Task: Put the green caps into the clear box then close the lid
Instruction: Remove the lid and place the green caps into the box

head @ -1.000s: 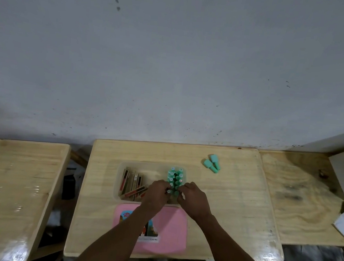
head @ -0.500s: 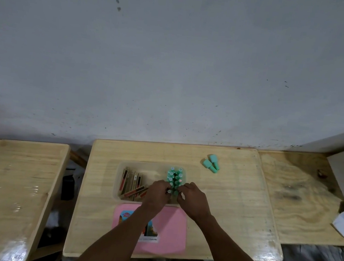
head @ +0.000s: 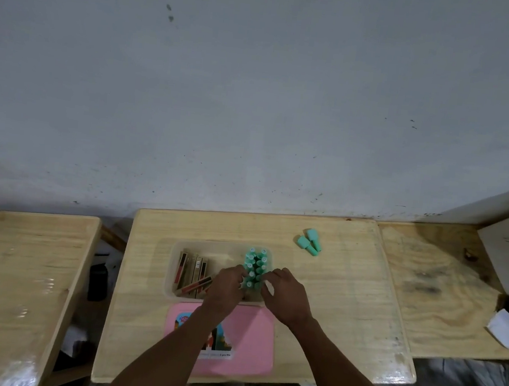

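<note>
A clear box (head: 178,247) sits in the middle of the wooden desk (head: 347,284). Several green caps (head: 255,263) stand upright in two rows in its right half. My left hand (head: 227,287) and my right hand (head: 287,292) are at the near end of those rows, fingertips touching the nearest caps from either side. Whether either hand grips a cap is hidden by the fingers. Two more green caps (head: 310,242) lie on the desk to the far right of the box. The pink lid (head: 249,346) lies flat in front of the box, under my forearms.
Brown and red flat sticks (head: 191,272) fill the left half of the box. A second desk (head: 12,277) stands to the left across a gap. A plywood table (head: 443,294) on the right carries a cardboard box (head: 507,254) and white paper (head: 507,329).
Both hands stay at the near end of the cap rows with only small finger movements. The caps on the desk have not moved.
</note>
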